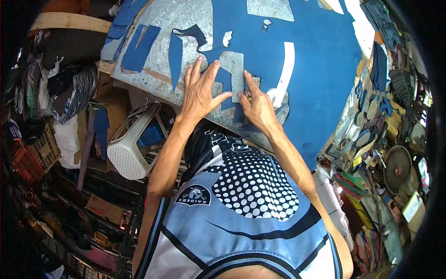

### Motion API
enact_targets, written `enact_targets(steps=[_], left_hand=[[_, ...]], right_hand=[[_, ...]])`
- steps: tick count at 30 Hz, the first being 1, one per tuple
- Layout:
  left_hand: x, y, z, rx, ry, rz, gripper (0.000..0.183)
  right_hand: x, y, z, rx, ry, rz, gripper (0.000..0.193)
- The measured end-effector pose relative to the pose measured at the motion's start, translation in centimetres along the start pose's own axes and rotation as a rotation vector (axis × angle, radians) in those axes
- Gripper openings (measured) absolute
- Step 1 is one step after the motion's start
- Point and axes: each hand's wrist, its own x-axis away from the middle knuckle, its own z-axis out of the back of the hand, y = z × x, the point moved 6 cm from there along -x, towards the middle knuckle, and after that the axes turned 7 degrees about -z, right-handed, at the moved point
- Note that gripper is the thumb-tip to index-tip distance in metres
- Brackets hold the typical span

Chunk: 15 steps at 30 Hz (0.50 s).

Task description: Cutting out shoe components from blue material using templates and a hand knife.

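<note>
A flat grey template [237,74], long with a wider top end, lies on the blue sheet material [320,83] over a scratched metal plate [190,16]. My left hand [201,90] rests open just left of the template, fingers spread and thumb pointing at its lower part. On the template's right edge is my right hand [258,107], index finger reaching up along it and thumb near its lower end. The other fingers curl under, and whatever they hold is hidden. A pointed blue cut piece [175,58] lies beyond my left fingertips.
A white curved strip [286,67] lies on the sheet to the right. Stacked blue cut pieces [141,49] are at the far left of the table. A white plastic stool [132,151] stands below left. Scraps and a round fan [397,169] crowd the right side.
</note>
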Motion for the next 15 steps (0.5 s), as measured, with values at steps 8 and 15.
enact_targets(steps=[8, 15], left_hand=[[0.5, 0.0, -0.3, -0.011, -0.021, -0.003, 0.095], [0.5, -0.1, -0.4, -0.069, -0.057, 0.005, 0.094]], right_hand=[[0.2, -0.3, -0.2, 0.112, -0.068, 0.029, 0.062], [-0.3, -0.4, 0.8, 0.268, -0.168, -0.010, 0.059]])
